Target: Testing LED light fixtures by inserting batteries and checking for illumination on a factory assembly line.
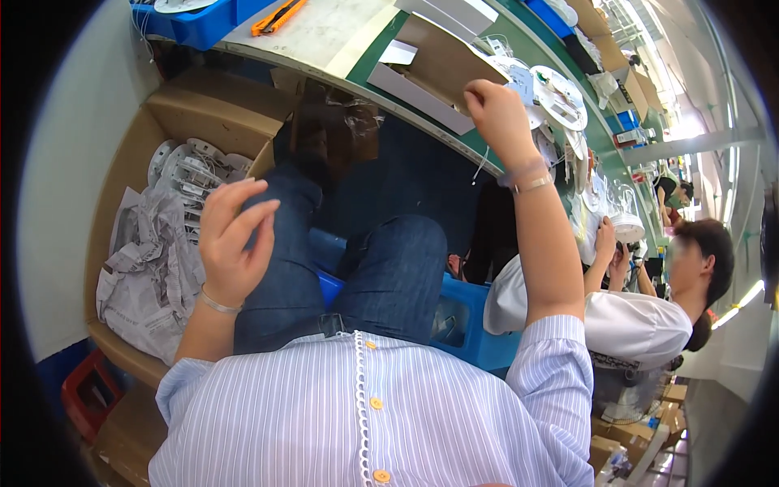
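Observation:
My left hand (235, 243) is raised above my lap, fingers apart and nothing in them. Beside it stands a large cardboard carton (122, 211) holding several round white lamp parts (191, 170) and crumpled paper (150, 276). My right hand (499, 118) is up at the edge of the green-topped workbench (369, 77), its fingers curled together; whatever they hold, if anything, is hidden. Just behind that hand lies an open shallow box (426, 53), brown inside with white sides. Round white lamp discs (560, 97) with thin wires sit to its right.
An orange utility knife (278, 18) and a blue bin (191, 24) are at the bench's far left. A co-worker in a white top (637, 325) sits at my right, hands near a white lamp (626, 227). A blue stool (475, 321) and a red stool (85, 390) flank me.

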### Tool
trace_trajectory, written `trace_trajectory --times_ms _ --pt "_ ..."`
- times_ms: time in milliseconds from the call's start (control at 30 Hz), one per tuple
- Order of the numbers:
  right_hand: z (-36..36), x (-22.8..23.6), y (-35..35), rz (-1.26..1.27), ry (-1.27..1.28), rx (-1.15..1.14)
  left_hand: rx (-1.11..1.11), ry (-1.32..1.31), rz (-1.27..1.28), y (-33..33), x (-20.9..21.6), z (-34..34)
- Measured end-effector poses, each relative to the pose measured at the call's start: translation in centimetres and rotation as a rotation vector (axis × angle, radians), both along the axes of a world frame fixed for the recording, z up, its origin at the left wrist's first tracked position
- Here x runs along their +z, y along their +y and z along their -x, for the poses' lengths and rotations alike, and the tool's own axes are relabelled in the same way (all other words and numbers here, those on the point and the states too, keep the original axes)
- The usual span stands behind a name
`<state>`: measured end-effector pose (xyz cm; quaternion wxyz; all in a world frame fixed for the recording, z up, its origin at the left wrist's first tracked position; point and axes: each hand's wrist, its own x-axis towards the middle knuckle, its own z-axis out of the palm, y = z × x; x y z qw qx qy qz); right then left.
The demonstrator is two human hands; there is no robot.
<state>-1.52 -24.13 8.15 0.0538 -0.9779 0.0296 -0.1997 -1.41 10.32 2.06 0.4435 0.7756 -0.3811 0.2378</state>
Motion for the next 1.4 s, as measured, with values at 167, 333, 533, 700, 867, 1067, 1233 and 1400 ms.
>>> trace_trajectory --times_ms 167,333,533,700,867,1067,1233,1400 --pt "-5.0 -0.3 -3.1 0.430 0.532 -0.278 0.358 0.168 -0.241 3.5 -3.4 -4.4" --pt "-6.7 -2.9 -5.8 0.352 0.705 -0.161 0.527 0.586 -0.478 10.8 -11.7 -5.9" --pt "-4.7 -0.6 -3.1 0.048 0.584 -0.128 0.527 0.684 -0.545 13.2 -18.7 -6.9" --pt "-1.7 1.2 1.2 -0.082 0.121 0.032 0.353 0.667 -0.551 12.1 -21.8 -10.0" --pt "5.1 0.2 5.9 -0.409 -0.175 0.015 0.141 0.455 -0.778 8.3 -24.2 -11.1" --pt "12.6 -3.5 6.2 -0.821 -0.224 -0.312 0.169 0.486 -1.172 4.9 -25.6 -11.6" --pt "13.9 -5.2 6.8 -0.898 -0.199 -0.385 0.085 0.284 -1.096 5.8 -24.2 -12.5" --pt "13.1 -5.5 7.1 -1.016 -0.198 -0.327 0.086 0.105 -0.417 8.5 -19.9 -14.2"
